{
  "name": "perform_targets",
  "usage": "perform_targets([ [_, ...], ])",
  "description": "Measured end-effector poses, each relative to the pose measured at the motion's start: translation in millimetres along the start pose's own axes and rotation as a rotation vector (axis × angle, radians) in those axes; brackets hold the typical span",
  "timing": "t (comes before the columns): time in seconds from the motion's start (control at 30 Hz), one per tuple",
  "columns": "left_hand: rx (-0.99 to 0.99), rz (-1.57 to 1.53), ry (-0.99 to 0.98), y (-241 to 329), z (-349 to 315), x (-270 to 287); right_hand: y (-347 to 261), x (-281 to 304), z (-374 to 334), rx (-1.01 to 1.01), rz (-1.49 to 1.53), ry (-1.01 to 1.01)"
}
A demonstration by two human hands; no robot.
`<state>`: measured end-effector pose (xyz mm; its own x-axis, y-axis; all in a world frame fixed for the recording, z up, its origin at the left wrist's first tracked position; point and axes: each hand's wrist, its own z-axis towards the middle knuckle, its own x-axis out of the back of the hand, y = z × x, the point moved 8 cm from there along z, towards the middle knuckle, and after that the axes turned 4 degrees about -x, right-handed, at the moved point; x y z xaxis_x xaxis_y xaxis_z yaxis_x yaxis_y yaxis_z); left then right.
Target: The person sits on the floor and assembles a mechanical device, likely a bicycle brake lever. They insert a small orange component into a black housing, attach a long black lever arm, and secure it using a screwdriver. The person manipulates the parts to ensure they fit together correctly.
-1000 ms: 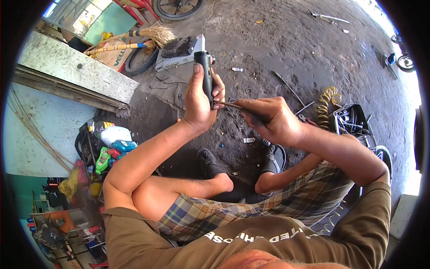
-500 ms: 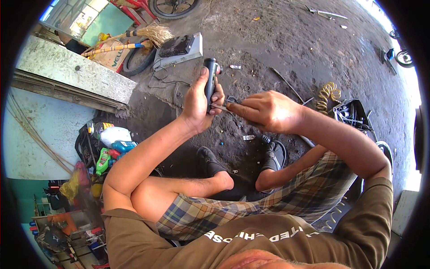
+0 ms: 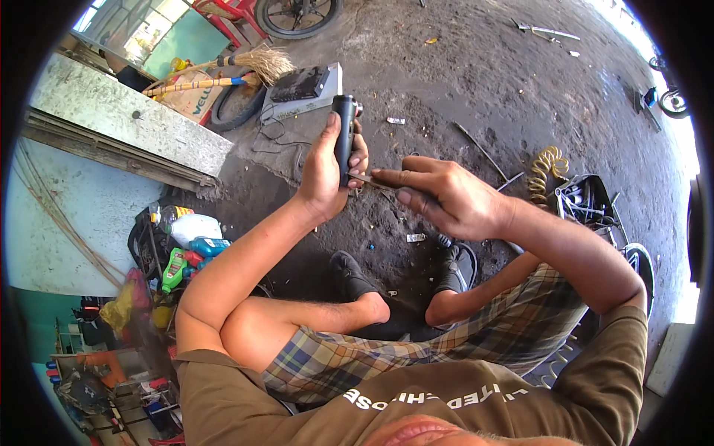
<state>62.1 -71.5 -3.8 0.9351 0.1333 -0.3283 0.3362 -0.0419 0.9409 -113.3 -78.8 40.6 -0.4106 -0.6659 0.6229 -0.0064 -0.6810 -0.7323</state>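
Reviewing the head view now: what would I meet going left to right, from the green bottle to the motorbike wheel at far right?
Green bottle → left hand holding a black cylindrical device → right hand holding a thin strip → yellow coiled hose → motorbike wheel.

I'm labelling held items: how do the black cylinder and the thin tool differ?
The black cylinder is thick; the thin tool is narrow and greyish. The black cylinder runs nearly up and down the picture in the left hand; the thin tool slants in the right hand. Both are hand-held.
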Motion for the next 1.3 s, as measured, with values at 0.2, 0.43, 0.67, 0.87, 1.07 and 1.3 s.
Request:
perform_targets([
  [0.2, -0.034, -0.016, -0.062, -11, 0, 4, 11, -3, -3, -0.117, 0.218, 0.084],
  [0.43, -0.045, -0.128, -0.159, -3, 1, -13, 37, -12, -19, -0.616, 0.677, -0.013],
  [0.67, 0.016, -0.189, -0.211, -8, -2, -9, 40, -20, -17, -0.571, 0.743, -0.043],
  [0.87, -0.025, -0.029, -0.267, -9, 1, -13, 35, -22, -18, -0.649, 0.756, -0.054],
  [1.07, -0.005, -0.084, -0.234, -8, -1, -20, 33, -19, -11, -0.408, 0.496, 0.075],
  [1.3, -0.054, -0.089, -0.198, 2, -4, -22, 23, -21, -11, -0.398, 0.454, 0.075],
])
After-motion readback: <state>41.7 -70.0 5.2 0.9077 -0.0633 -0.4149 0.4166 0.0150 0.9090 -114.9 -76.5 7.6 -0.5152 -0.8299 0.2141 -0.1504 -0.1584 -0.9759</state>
